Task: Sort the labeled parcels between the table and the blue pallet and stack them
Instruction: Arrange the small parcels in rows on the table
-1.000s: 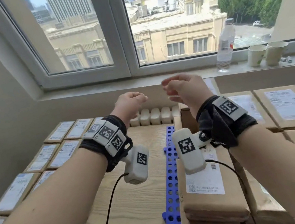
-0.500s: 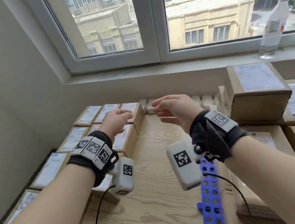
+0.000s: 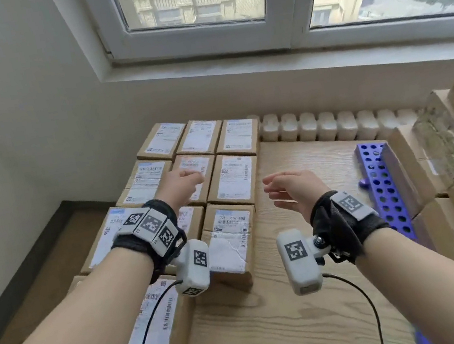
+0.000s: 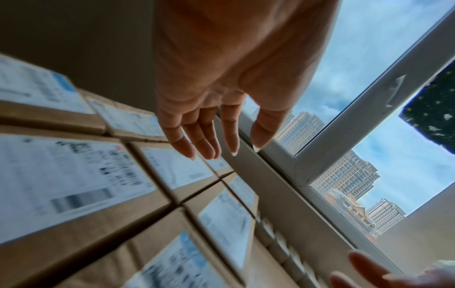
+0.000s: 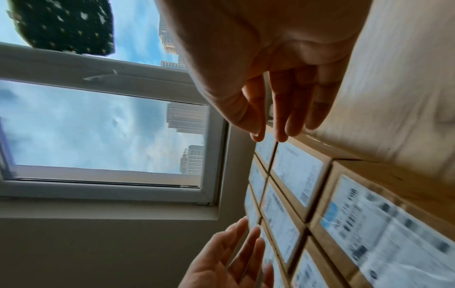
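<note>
You are holding both hands out in front of you, above the wooden table (image 3: 297,183), and neither is holding anything. Your left hand (image 3: 181,187) is hovering over the block of labeled parcels (image 3: 234,178) on the left side of the table; from the left wrist view its fingers (image 4: 187,140) are hanging nearly straight and slightly spread, with clear air between them and the box tops below. Whether the hand is touching any box cannot be told from the head view. Your right hand (image 3: 292,190) is floating over bare wood just right of that block, palm turned inward, fingers (image 5: 282,109) loosely extended with thumb and forefinger lying close together but pinching nothing.

The parcels are lying flat with their white labels facing up, packed edge to edge in rows of three that are running from the wall toward you. The nearest right-hand one is carrying a wrinkled, torn-looking label (image 3: 229,244). The blue pallet (image 3: 384,192), a perforated strip, is showing at the right edge of the table, and larger cardboard boxes (image 3: 443,151) are stacked beside it and beyond. A row of pale radiator fins (image 3: 326,125) is sitting along the wall under the window (image 3: 190,5)
</note>
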`<action>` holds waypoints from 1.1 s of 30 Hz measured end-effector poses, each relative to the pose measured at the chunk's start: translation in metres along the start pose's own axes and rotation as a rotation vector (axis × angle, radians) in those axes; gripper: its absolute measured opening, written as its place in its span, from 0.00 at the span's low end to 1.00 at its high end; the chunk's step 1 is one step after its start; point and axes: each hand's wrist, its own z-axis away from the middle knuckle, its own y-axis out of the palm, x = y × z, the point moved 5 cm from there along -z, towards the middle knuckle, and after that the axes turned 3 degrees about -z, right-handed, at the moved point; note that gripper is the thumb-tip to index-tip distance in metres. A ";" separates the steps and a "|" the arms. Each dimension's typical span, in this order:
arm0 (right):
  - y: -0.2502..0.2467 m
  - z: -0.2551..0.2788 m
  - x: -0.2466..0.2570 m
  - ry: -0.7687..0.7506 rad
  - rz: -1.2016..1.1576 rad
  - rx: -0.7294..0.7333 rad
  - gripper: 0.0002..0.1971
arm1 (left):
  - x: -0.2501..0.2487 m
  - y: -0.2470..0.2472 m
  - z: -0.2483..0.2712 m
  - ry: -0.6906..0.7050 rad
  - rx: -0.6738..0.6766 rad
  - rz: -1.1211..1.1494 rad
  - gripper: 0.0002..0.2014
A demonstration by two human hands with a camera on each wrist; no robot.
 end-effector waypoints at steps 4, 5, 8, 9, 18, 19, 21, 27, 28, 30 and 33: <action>0.018 -0.008 -0.033 0.082 0.049 -0.055 0.10 | 0.029 0.002 -0.007 -0.051 0.074 0.013 0.03; 0.020 -0.009 -0.040 0.095 0.061 -0.075 0.10 | 0.035 0.004 -0.009 -0.061 0.084 0.017 0.03; 0.024 -0.012 -0.062 0.140 0.092 -0.119 0.09 | 0.047 0.009 -0.012 -0.081 0.107 0.036 0.06; 0.025 -0.012 -0.069 0.160 0.105 -0.125 0.09 | 0.050 0.012 -0.013 -0.085 0.117 0.044 0.07; 0.039 -0.017 -0.098 0.240 0.180 -0.101 0.17 | 0.060 0.020 -0.016 -0.093 0.153 0.079 0.08; 0.040 -0.017 -0.099 0.241 0.191 -0.098 0.16 | 0.061 0.021 -0.016 -0.091 0.155 0.082 0.08; 0.040 -0.017 -0.101 0.242 0.213 -0.095 0.15 | 0.060 0.022 -0.016 -0.081 0.168 0.078 0.09; 0.035 -0.016 -0.103 0.248 0.282 -0.086 0.10 | 0.060 0.030 -0.016 -0.100 0.211 0.108 0.11; 0.034 -0.015 -0.103 0.257 0.287 -0.085 0.08 | 0.060 0.032 -0.015 -0.114 0.225 0.113 0.12; 0.029 -0.012 -0.104 0.282 0.285 -0.088 0.05 | 0.061 0.038 -0.012 -0.139 0.262 0.105 0.16; 0.023 -0.006 -0.108 0.322 0.267 -0.078 0.09 | 0.065 0.051 -0.006 -0.171 0.327 0.044 0.25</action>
